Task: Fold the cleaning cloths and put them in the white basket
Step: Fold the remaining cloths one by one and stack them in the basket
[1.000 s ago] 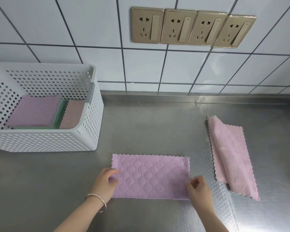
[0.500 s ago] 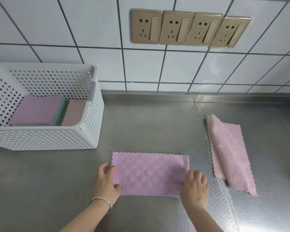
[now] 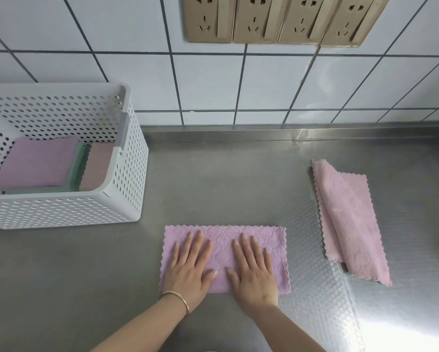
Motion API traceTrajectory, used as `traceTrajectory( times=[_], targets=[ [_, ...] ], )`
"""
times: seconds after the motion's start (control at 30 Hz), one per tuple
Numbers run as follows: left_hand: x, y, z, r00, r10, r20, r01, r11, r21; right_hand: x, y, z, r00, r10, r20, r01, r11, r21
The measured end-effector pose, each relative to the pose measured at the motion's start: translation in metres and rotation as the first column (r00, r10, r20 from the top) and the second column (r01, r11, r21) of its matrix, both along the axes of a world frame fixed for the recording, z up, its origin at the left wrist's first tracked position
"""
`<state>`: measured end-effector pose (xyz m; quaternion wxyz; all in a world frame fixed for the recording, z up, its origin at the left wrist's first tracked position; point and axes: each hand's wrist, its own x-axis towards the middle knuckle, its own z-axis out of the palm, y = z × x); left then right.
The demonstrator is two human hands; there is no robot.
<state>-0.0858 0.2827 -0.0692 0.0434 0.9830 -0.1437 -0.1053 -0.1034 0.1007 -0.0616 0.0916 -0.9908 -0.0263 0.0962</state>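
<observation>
Seen from the head camera, a person's left hand [image 3: 190,269] and right hand [image 3: 254,271] lie palm-down, side by side, on a lilac cleaning cloth [image 3: 224,257] folded into a long rectangle on a brushed stainless-steel worktop [image 3: 213,184]; the fingers [image 3: 196,243] of both hands are straight and spread, pressing the fabric flat and gripping nothing. The cloth is plush microfibre with a quilted diamond pattern and pinked, zigzag edges. A thin metal bangle [image 3: 177,299] circles the left wrist. To the right, well apart, a pink cloth [image 3: 350,222] of the same scalloped-edge pile lies loosely folded lengthwise at a slant, on a patch of the worktop embossed with small raised dots. At left stands the white basket [image 3: 127,199], rectangular moulded plastic with rounded corners, its walls perforated with rows of round holes. Inside it, folded cloths lie flat: a lilac one [image 3: 38,165] on top of a pale green one [image 3: 77,168], with a salmon-pink one [image 3: 97,166] just beside them against the right wall. Behind the worktop rises a wall of glossy white square tiles with dark grout [image 3: 213,82], carrying a row of four gold-coloured sockets with rocker switches [image 3: 284,19]. No brand or lettering can be read.
</observation>
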Motion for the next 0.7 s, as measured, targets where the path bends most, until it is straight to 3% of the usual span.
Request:
traceTrajectory(
  times=[0.17, 0.37, 0.5, 0.6, 0.7],
  targets=[
    [-0.001, 0.02, -0.001, 0.996, 0.083, -0.012, -0.083, 0.996, -0.028, -0.009, -0.033, 0.002, 0.993, -0.121, -0.015, 0.121, 0.992, -0.025],
    [-0.001, 0.019, 0.008, 0.984, 0.112, -0.135, -0.109, 0.993, 0.035, -0.011, -0.039, 0.004, 0.988, -0.133, -0.081, 0.129, 0.99, -0.051],
    [0.008, 0.014, 0.016, 0.987, 0.069, -0.147, -0.068, 0.998, 0.011, -0.006, -0.042, 0.016, 0.984, -0.174, 0.044, 0.169, 0.98, 0.102],
    [0.025, 0.001, 0.034, 0.988, -0.078, -0.132, 0.083, 0.996, 0.03, 0.002, -0.047, 0.033, 0.888, -0.451, 0.083, 0.39, 0.837, 0.384],
    [0.034, -0.018, 0.044, 0.926, -0.315, -0.206, 0.329, 0.944, 0.035, 0.009, -0.054, 0.049, 0.723, -0.668, -0.177, 0.642, 0.555, 0.529]
  ],
)
